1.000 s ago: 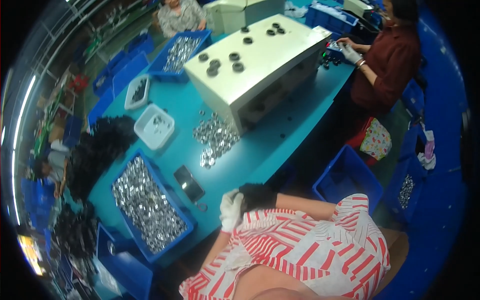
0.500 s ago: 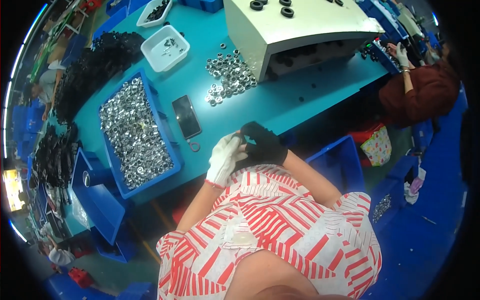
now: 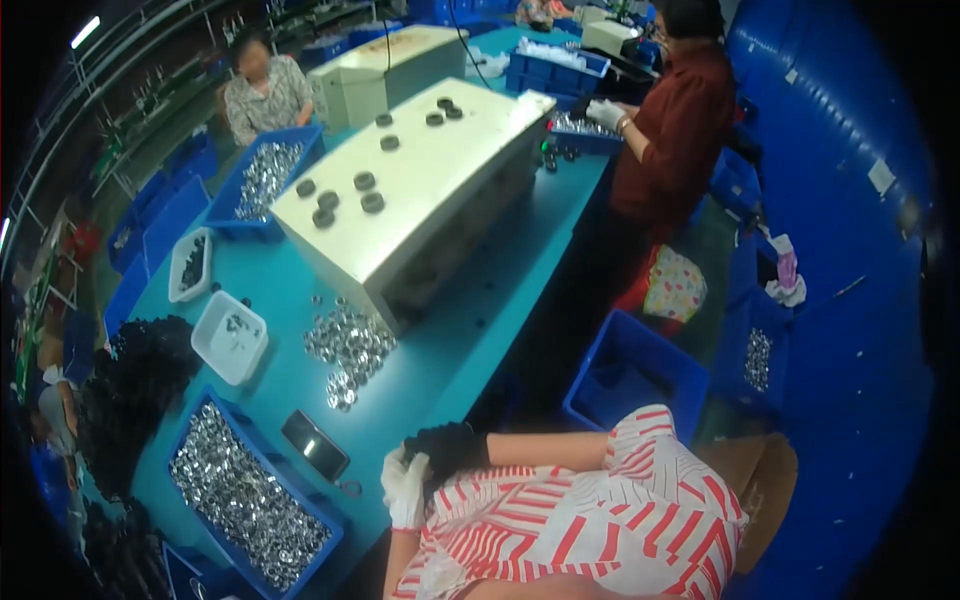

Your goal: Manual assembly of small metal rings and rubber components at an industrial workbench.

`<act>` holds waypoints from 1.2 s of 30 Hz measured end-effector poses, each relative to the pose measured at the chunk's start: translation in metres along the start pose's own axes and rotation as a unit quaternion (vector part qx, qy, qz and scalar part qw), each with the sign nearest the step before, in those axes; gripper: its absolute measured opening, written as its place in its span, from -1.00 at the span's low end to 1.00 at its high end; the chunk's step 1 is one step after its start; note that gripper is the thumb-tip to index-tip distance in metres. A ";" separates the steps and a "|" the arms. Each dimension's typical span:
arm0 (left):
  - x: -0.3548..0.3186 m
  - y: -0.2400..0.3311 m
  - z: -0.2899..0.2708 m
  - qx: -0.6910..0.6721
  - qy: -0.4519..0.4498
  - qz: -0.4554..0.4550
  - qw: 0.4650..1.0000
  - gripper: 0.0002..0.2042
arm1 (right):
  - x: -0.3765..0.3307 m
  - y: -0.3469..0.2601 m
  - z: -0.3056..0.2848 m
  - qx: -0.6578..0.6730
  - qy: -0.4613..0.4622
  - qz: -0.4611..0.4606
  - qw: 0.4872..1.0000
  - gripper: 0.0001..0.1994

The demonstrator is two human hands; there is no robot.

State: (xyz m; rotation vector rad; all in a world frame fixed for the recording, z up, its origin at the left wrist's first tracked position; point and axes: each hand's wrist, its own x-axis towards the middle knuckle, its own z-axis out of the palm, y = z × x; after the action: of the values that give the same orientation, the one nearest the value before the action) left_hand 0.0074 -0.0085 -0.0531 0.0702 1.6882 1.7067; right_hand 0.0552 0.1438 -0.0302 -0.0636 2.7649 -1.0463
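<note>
My left hand (image 3: 404, 488), in a white glove, is closed and pressed up against my right hand (image 3: 448, 450), which wears a black glove. Both are at the table edge in front of my body. The fingers are curled together, and whatever is between them is hidden. Just left of the hands lies a dark phone (image 3: 315, 445) with a pinkish ring strap (image 3: 350, 489). Farther off, small shiny metal rings (image 3: 350, 345) form a loose pile on the teal table (image 3: 400, 405). A blue bin (image 3: 335, 540) full of similar metal pieces sits at the near left.
A cream metal machine housing (image 3: 400, 200) with several black rings on top stands beyond the pile. White trays (image 3: 230, 350) and a heap of black parts (image 3: 140, 400) are at left. A blue crate (image 3: 640, 370) stands at right. Co-workers (image 3: 675, 130) are at the far side.
My view has swung up and to the right, bringing the whole housing and the co-workers into sight. My hands stay together, now lower and farther left in the picture.
</note>
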 end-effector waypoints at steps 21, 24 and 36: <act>-0.009 0.028 0.000 -0.194 -0.015 -0.093 0.977 -0.51 | 0.012 0.040 0.017 0.148 0.028 -0.136 0.979 -0.54; -0.001 0.041 -0.012 -0.258 -0.123 -0.051 0.957 -0.52 | 0.010 0.011 -0.016 0.444 0.019 0.042 0.895 -0.66; -0.029 0.050 -0.004 -0.109 0.035 -0.056 0.992 -0.75 | 0.009 0.000 0.006 0.038 0.056 -0.098 0.993 -0.53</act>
State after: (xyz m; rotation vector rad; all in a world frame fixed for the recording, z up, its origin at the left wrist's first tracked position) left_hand 0.0046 -0.0205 0.0031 -0.1838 1.5147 1.8154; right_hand 0.0480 0.1383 -0.0359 -0.2802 2.8624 -1.2367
